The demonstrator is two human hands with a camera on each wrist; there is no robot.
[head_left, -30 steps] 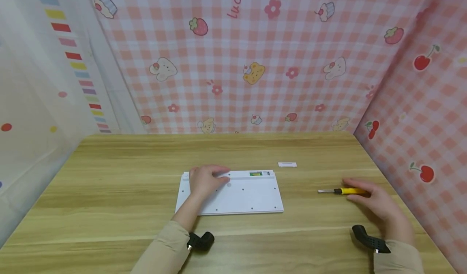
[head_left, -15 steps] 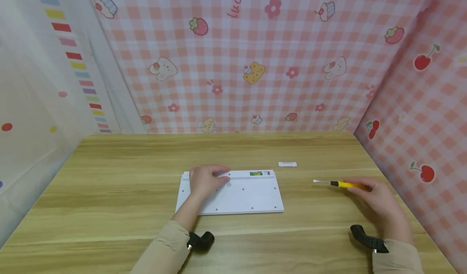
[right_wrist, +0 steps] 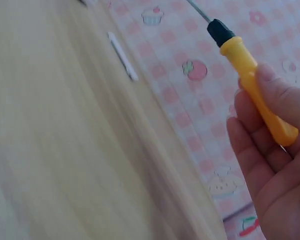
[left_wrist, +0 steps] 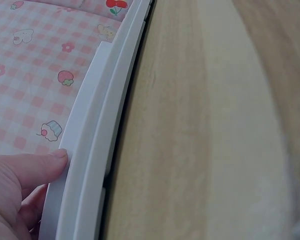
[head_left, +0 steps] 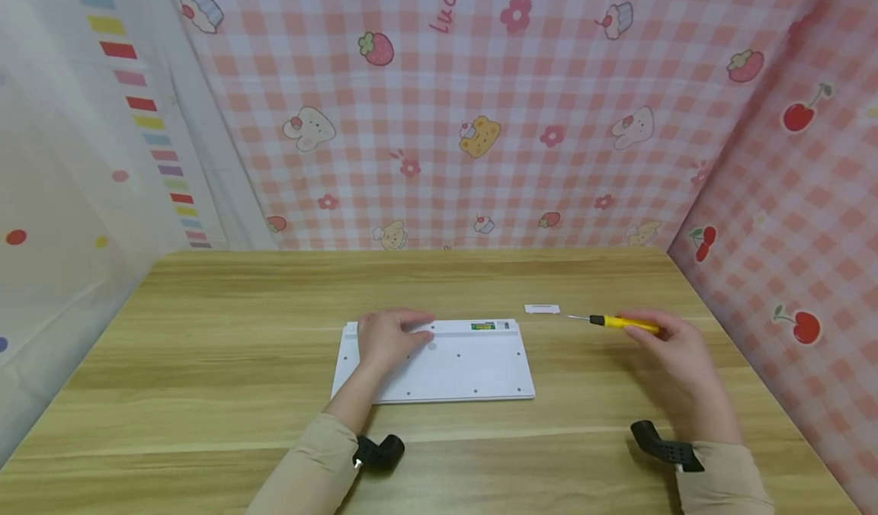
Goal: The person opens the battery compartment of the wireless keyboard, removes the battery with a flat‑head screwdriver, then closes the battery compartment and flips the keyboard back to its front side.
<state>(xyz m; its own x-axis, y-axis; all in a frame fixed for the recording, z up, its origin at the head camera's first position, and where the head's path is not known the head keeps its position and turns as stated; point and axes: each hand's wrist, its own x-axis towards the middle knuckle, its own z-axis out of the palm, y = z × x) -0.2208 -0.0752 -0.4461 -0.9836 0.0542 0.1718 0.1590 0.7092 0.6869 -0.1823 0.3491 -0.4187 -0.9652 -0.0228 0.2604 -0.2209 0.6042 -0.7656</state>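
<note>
A white keyboard (head_left: 466, 370) lies face down on the wooden table, its battery slot uncovered with a green battery (head_left: 483, 327) in it. My left hand (head_left: 387, 340) holds the keyboard near its far left edge; the left wrist view shows the thumb (left_wrist: 45, 167) against it and the other fingers partly hidden. Right of the keyboard, my right hand (head_left: 675, 340) grips a yellow-handled screwdriver (head_left: 627, 323) above the table. Its metal shaft points left, the tip near the small white battery cover (head_left: 542, 309). The right wrist view shows thumb and fingers around the yellow handle (right_wrist: 257, 90).
The wooden table (head_left: 206, 332) extends around the keyboard on all sides. A pink checked cloth (head_left: 439, 119) hangs behind the table's far edge, with more patterned cloth at left and right. Each wrist wears a black camera mount (head_left: 661, 446).
My right hand has raised the screwdriver and carried it left and away from me, toward the battery cover. The left hand and keyboard have stayed put.
</note>
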